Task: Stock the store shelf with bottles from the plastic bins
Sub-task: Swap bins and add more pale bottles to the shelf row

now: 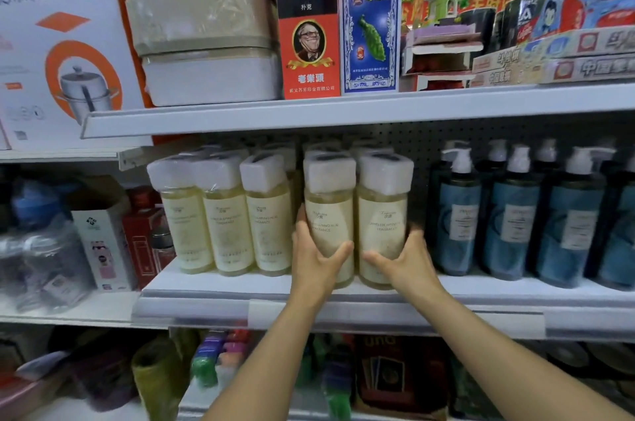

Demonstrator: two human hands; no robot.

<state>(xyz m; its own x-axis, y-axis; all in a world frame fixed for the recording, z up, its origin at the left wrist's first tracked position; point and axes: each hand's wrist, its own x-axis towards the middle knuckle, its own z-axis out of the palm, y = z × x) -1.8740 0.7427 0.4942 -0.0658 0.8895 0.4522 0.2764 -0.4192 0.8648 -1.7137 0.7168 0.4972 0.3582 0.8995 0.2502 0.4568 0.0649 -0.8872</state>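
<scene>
Head camera is showing us the white shelf (213,283) crossing the frame. Blue pump bottles (515,214) are standing at 3 o'clock of our hands, and 3 pale bottles (226,214) at 9 o'clock. We are gripping 2 matching ones, side by side at the shelf front. Our left hand (314,259) is curling round the left bottle (328,211) and our right hand (405,259) round the right bottle (383,207), hands apart.

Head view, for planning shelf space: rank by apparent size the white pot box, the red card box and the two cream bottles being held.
1. white pot box, though cropped
2. red card box
3. left cream bottle, in the left hand, and right cream bottle, in the right hand: alike, unranked
</scene>
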